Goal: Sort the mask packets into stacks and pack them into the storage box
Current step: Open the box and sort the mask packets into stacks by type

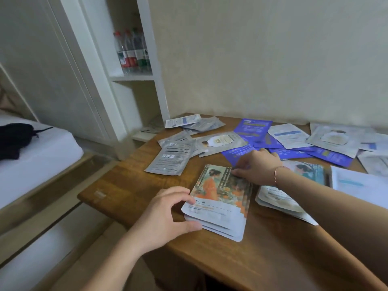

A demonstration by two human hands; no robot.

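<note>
A stack of orange-picture mask packets (220, 198) lies near the front of the wooden table (130, 185). My left hand (165, 217) touches the stack's near left corner with thumb and fingers spread around its edge. My right hand (256, 166) presses fingertips on the top packet's far right corner. A second stack with a teal picture (294, 190) lies under my right forearm. Loose blue packets (252, 129), silver packets (170, 158) and white packets (287, 135) are scattered across the back of the table. No storage box is in view.
A white shelf unit (134, 76) with several bottles (132, 51) stands at the table's back left. A bed (31, 156) with a black item lies at the left. White paper (357, 183) lies at the right edge. A wall is behind.
</note>
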